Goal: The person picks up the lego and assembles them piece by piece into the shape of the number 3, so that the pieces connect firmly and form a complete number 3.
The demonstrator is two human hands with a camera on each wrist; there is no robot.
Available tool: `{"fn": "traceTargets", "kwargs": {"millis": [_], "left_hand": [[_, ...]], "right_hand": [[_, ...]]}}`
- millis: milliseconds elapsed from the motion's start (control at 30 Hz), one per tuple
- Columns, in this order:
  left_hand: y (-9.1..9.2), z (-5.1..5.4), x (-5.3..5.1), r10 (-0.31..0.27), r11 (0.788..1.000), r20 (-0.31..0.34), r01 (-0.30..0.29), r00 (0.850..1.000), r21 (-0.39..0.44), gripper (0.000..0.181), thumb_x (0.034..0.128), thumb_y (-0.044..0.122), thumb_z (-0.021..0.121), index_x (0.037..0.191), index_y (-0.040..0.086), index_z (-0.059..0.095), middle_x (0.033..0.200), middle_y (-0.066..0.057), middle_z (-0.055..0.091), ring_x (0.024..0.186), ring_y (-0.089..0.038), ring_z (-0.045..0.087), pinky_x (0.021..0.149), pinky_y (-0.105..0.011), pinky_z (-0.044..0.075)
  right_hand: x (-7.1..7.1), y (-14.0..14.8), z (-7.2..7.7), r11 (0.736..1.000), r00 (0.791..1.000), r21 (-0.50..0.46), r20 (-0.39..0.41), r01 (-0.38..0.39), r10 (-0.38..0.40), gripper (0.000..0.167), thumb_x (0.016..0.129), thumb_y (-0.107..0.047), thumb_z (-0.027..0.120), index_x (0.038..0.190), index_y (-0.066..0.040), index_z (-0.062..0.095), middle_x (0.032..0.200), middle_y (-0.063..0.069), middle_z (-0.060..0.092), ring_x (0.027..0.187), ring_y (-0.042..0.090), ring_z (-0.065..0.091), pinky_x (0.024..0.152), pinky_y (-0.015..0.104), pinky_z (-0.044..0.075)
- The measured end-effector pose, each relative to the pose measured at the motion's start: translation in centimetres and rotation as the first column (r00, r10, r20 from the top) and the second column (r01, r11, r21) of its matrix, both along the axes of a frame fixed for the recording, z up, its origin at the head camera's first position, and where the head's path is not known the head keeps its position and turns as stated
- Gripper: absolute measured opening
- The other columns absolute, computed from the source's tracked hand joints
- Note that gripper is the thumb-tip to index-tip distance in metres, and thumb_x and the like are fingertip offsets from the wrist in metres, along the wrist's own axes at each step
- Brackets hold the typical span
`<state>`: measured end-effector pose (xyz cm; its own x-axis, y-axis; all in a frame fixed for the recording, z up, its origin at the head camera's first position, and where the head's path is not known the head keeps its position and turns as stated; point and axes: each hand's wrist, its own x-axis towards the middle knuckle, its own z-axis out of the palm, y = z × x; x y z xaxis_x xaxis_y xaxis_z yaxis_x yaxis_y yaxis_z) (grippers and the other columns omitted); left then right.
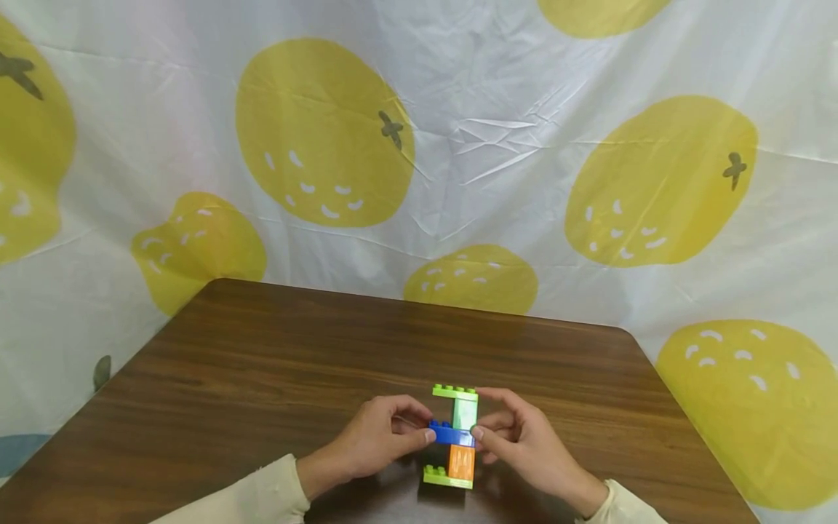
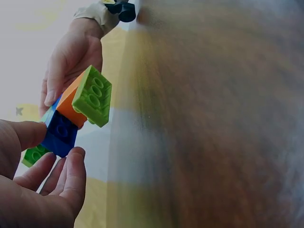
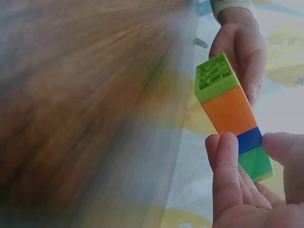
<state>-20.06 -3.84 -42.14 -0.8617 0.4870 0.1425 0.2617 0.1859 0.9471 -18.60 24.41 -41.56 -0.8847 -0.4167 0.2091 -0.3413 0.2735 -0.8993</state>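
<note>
Both hands hold one stack of toy building bricks in front of the person. From the top it has a lime green brick, a teal green brick, a long blue brick, an orange brick and another lime brick. The lime and blue bricks stick out to the left, with studs showing. My left hand pinches the blue brick's left end between thumb and fingers. At the other end, my right hand grips the stack with its thumb by the blue brick. The lower lime brick's hollow underside shows in the right wrist view.
A dark brown wooden table lies under the hands. Behind it hangs a white cloth printed with yellow lemons. Pale sleeves cover both forearms.
</note>
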Motion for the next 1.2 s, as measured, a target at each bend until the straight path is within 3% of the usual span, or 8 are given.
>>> {"fn": "traceTargets", "kwargs": {"millis": [367, 633, 1200], "left_hand": [[0.0, 0.0, -0.3, 0.037, 0.999, -0.01, -0.037, 0.999, -0.029, 0.025, 0.0957, 0.026, 0.08, 0.112, 0.007, 0.076, 0.104, -0.006, 0.078, 0.088, -0.014, 0.074, 0.073, -0.023, 0.059], [-0.3, 0.0, -0.7, 0.046, 0.998, 0.017, -0.046, 0.999, -0.048, 0.024, 0.0972, 0.026, 0.079, 0.112, 0.008, 0.077, 0.103, -0.005, 0.078, 0.089, -0.015, 0.074, 0.078, -0.027, 0.061], [-0.2, -1.1, -1.5, 0.04, 0.999, 0.102, -0.041, 0.994, 0.002, 0.029, 0.0942, 0.019, 0.082, 0.116, 0.001, 0.075, 0.101, -0.007, 0.079, 0.09, -0.014, 0.073, 0.077, -0.029, 0.059]], "right_hand": [[-0.1, -0.3, -0.1, 0.999, 1.0, 0.046, 0.012, -0.009, 0.009, 0.074, 0.094, -0.01, 0.079, 0.156, 0.004, 0.04, 0.116, 0.029, 0.074, 0.083, 0.023, 0.079, 0.074, 0.037, 0.065], [-0.4, -0.6, 0.3, 0.994, 0.997, 0.111, 0.078, 0.001, -0.009, 0.08, 0.096, -0.017, 0.079, 0.159, 0.005, 0.036, 0.121, 0.026, 0.073, 0.085, 0.027, 0.078, 0.076, 0.032, 0.064], [-1.2, -0.9, -0.4, 0.999, 0.979, 0.049, 0.204, -0.009, -0.001, 0.077, 0.097, -0.016, 0.078, 0.156, 0.013, 0.037, 0.124, 0.028, 0.066, 0.089, 0.022, 0.077, 0.081, 0.035, 0.064]]}}
